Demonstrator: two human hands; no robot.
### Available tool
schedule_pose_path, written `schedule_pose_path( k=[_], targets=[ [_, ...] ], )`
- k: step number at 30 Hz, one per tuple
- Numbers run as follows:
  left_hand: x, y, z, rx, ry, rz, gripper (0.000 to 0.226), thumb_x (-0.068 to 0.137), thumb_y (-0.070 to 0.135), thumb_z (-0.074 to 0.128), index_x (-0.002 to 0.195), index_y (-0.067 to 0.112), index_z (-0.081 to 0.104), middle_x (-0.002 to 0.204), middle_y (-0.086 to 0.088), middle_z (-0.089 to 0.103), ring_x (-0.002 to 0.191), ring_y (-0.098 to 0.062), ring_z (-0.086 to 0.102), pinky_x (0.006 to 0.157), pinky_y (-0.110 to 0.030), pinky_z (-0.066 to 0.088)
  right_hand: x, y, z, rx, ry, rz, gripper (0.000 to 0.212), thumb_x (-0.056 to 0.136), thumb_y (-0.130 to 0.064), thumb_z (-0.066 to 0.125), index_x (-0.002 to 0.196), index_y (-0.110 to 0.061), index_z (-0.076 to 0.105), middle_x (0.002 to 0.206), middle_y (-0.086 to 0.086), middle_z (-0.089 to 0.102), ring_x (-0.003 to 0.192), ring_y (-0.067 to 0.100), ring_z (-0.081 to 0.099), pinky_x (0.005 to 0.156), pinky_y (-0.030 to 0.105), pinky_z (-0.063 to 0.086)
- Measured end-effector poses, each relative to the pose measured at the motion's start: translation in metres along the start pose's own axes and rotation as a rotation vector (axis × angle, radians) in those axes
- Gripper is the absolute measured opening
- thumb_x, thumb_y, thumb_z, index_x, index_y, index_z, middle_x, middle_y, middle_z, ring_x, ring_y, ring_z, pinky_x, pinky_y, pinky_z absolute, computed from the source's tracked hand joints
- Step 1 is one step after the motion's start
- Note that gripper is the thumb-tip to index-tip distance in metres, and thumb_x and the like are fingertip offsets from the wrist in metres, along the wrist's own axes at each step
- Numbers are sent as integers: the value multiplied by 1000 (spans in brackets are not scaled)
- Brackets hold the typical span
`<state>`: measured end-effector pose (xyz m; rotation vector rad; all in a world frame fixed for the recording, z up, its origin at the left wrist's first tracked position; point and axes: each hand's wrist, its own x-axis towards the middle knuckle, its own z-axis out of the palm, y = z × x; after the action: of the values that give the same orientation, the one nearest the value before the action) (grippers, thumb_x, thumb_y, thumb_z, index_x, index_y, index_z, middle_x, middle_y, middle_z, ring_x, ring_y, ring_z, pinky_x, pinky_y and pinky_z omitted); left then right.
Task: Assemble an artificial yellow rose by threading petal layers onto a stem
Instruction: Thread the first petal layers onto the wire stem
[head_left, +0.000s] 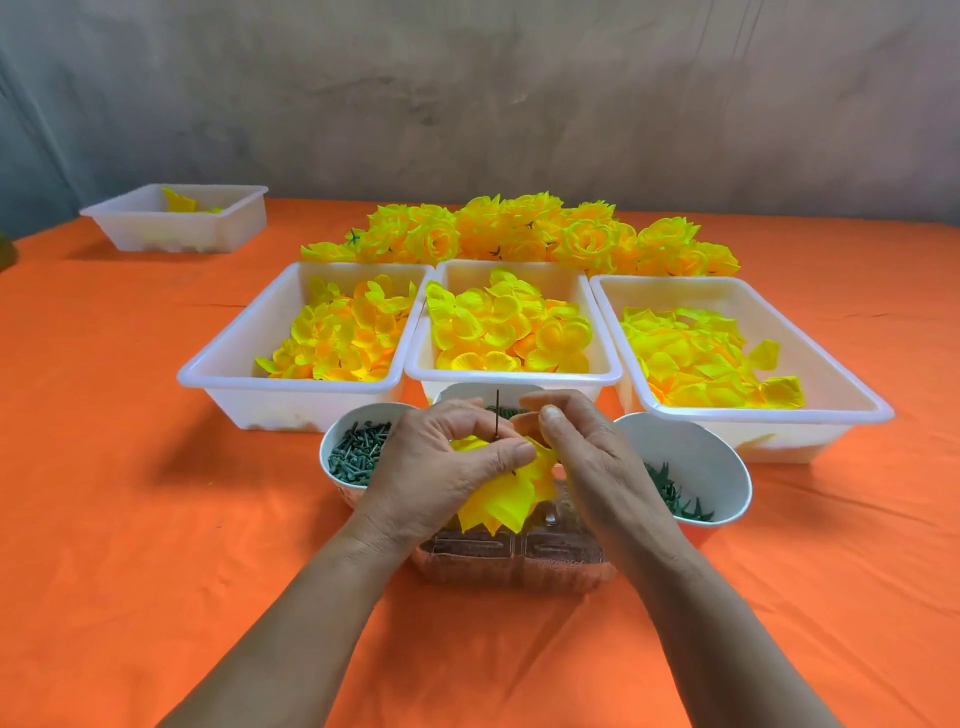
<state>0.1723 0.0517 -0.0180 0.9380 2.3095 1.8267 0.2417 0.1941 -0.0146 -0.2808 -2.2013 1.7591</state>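
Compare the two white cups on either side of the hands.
The left cup holds stubby grey-green pegs; the right cup holds darker, spiky green leaf pieces. The left cup looks well filled; the right cup shows much bare inner wall. Both are white and round, stand on the orange cloth, and are partly hidden, one by the left hand, the other by the right hand.
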Motion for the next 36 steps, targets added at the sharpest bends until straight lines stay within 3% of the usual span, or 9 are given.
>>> schedule_pose_path(
  k=[3, 7, 16, 20, 22, 29, 31, 33, 36],
  targets=[
    [1, -4, 0, -46, -17, -22, 11, 62, 45, 80, 71, 41, 77, 87, 18, 75, 112, -11, 63, 104, -49, 45, 1, 3, 3, -63, 11, -23, 23, 102, -27, 42, 109, -29, 63, 105, -3, 70, 102, 15, 64, 88, 43, 53],
    [-3, -6, 0, -93, -27, -58, 14, 64, 44, 81, 77, 42, 78, 92, 18, 75, 115, -7, 62, 105, -48, 46, 2, 6, 4, -113, 28, -45, 22, 101, -32, 43, 104, -34, 65, 94, -12, 69, 90, 4, 64, 79, 32, 54],
    [-5, -16, 4, -134, 8, -17, 18, 65, 42, 78, 82, 40, 79, 92, 19, 75, 114, 4, 60, 105, -31, 44, 5, 12, 6, -193, 58, -75, 22, 101, -39, 44, 100, -35, 66, 87, -9, 71, 82, 6, 64, 71, 35, 54],
    [-4, -21, 5, -119, 9, -7, 17, 65, 44, 77, 82, 41, 78, 91, 22, 75, 113, 7, 59, 101, -22, 43, 6, 14, 6, -211, 51, -82, 23, 101, -39, 44, 100, -34, 67, 84, -13, 70, 76, 1, 62, 64, 24, 51],
    [-4, -23, 6, -117, 15, -17, 18, 65, 46, 77, 83, 43, 78, 92, 23, 74, 113, 6, 60, 101, -26, 45, 6, 13, 6, -206, 48, -77, 24, 101, -38, 44, 99, -33, 67, 83, -13, 70, 75, 0, 62, 62, 21, 51],
    [-4, -19, 0, -208, -79, -126, 28, 68, 53, 79, 90, 35, 80, 96, 8, 77, 111, -15, 66, 104, -51, 46, 0, 6, 6, -126, 46, -58, 23, 101, -33, 47, 97, -32, 69, 86, -6, 72, 83, 14, 66, 74, 44, 56],
    [-3, -16, -6, -284, -112, -106, 34, 77, 54, 67, 97, 29, 79, 101, 3, 77, 107, -16, 68, 100, -45, 48, -3, 3, 6, -115, 67, -92, 19, 99, -29, 51, 93, -32, 69, 88, -8, 71, 86, 11, 65, 76, 39, 53],
    [-2, -10, -10, -411, -14, -87, 36, 79, 54, 60, 96, 30, 79, 103, 4, 76, 106, -10, 68, 94, -31, 48, -7, 3, 6, -199, 103, -153, 12, 94, -32, 57, 90, -37, 67, 93, -14, 68, 91, 2, 60, 77, 24, 48],
    [-1, -9, -9, -507, 156, -118, 42, 73, 59, 57, 89, 28, 80, 104, 2, 76, 110, -8, 66, 97, -32, 41, -12, -1, 10, -359, 123, -252, 14, 80, -39, 58, 91, -41, 67, 98, -22, 61, 100, -3, 52, 80, 7, 37]
  ],
)
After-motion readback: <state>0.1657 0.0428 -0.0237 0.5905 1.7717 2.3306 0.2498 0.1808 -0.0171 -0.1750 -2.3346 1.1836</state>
